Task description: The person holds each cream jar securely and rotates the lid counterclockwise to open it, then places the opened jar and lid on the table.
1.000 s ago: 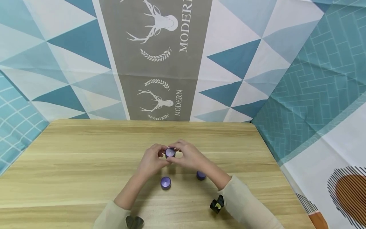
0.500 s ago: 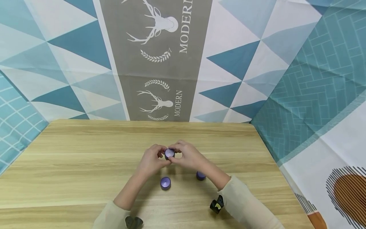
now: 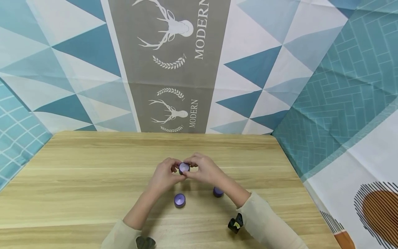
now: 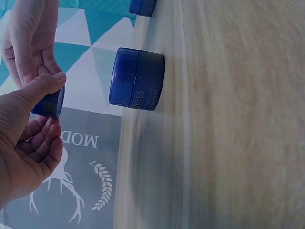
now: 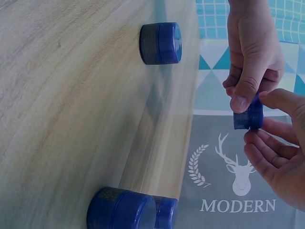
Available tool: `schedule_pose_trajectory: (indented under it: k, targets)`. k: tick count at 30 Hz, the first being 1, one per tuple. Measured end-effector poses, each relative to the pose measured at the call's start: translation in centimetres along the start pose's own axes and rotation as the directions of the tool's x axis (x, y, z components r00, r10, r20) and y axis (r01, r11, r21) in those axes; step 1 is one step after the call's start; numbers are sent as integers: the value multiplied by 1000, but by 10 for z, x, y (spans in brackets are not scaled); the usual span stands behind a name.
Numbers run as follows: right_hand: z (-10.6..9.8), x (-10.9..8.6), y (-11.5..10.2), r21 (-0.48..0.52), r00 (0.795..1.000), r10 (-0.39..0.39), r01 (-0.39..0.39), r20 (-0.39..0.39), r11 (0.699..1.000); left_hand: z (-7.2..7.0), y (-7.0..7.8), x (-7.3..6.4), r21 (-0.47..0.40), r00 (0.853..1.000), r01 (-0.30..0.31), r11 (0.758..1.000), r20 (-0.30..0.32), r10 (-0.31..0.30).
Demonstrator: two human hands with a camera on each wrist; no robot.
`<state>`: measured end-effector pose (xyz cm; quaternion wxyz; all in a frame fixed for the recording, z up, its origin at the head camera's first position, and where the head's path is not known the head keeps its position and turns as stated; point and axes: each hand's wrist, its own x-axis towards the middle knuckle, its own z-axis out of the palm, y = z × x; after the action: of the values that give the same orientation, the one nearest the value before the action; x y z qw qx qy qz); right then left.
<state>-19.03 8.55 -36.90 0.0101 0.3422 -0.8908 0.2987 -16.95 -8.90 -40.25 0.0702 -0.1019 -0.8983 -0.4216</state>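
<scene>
Backdrop: patterned cloth (image 3: 248,71) behind everything, blue and white triangles plus a grey-brown strip with white deer heads and "MODERN".
Fingers: left hand (image 3: 164,175) and right hand (image 3: 203,169) are both curled in, narrow, pinching the same purple jar (image 3: 184,167) from opposite sides.
Thumbs: going by the right wrist view, the left one's on the jar's darker side wall, the right one's up by the lid.
Held jar: about upright, in the air over the wood-grain table (image 3: 77,186). Looks way bluer in the wrist views, btw.
Near jar: another purple jar (image 3: 179,200) stands on the table, closer to the person.
Jar by the arm: one more jar (image 3: 218,192), partly covered by the right forearm (image 3: 233,190).
Bottom pair: two jars (image 5: 121,207) overlapping at the right wrist view's lower edge.
Sleeves: pale beige sleeves (image 3: 270,224), black gadgets (image 3: 236,223) beside the cuffs.
</scene>
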Motion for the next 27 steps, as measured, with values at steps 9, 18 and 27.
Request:
schedule_pose_trajectory:
  k: [9, 18, 27]
  targets:
    - [-2, -1, 0, -2, 1000, 9, -9, -7, 1000, 1, -1, 0, 7, 1000, -6, 1000, -8, 6]
    - [-1, -1, -1, -7, 1000, 11, -11, 5, 1000, 0, 1, -1, -2, 1000, 11, 1000, 7, -11]
    - [-3, -1, 0, -4, 1000, 17, -17, 26, 1000, 1, 1, 0, 1, 1000, 0, 1000, -11, 0]
